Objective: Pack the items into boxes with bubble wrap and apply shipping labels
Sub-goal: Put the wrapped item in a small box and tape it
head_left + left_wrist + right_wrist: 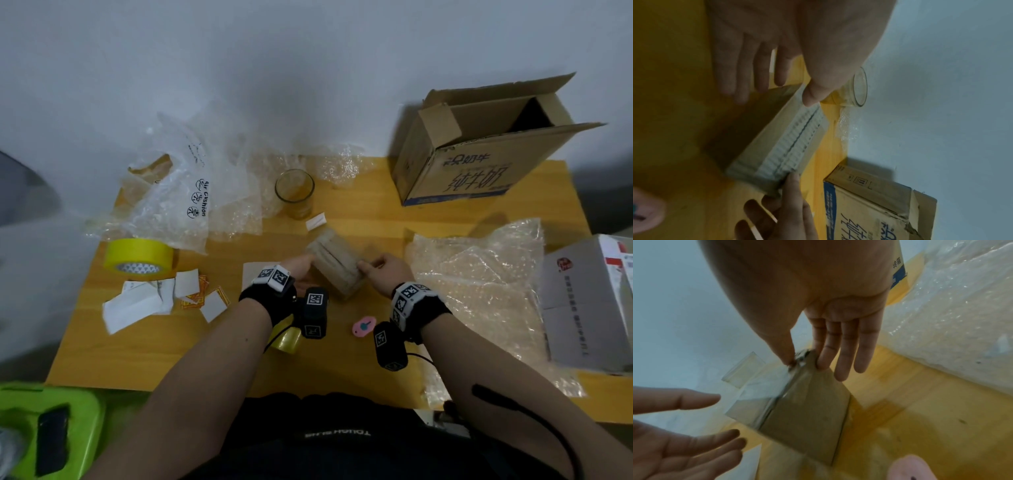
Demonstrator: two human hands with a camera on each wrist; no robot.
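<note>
A small brown cardboard box point(334, 267) with clear tape along its seam stands tilted on the yellow table point(359, 219) between my hands. My right hand point(373, 267) pinches the box's upper corner point(803, 360) between thumb and forefinger, the other fingers straight. On the other side my left hand point(303, 270) is spread flat, its thumb point(812, 95) touching the box's point(781, 141) end and its fingers straight beside it. An empty drinking glass point(294, 192) stands behind the box. Bubble wrap point(479, 284) lies to the right. Loose labels point(191, 294) lie to the left.
A big open carton point(479, 154) stands at the back right, a white box point(589, 301) at the right edge. A yellow tape roll point(138, 257) and air-cushion bags point(178, 192) are at the left. A pink tool point(364, 325) and a small tape roll point(286, 339) lie near my wrists.
</note>
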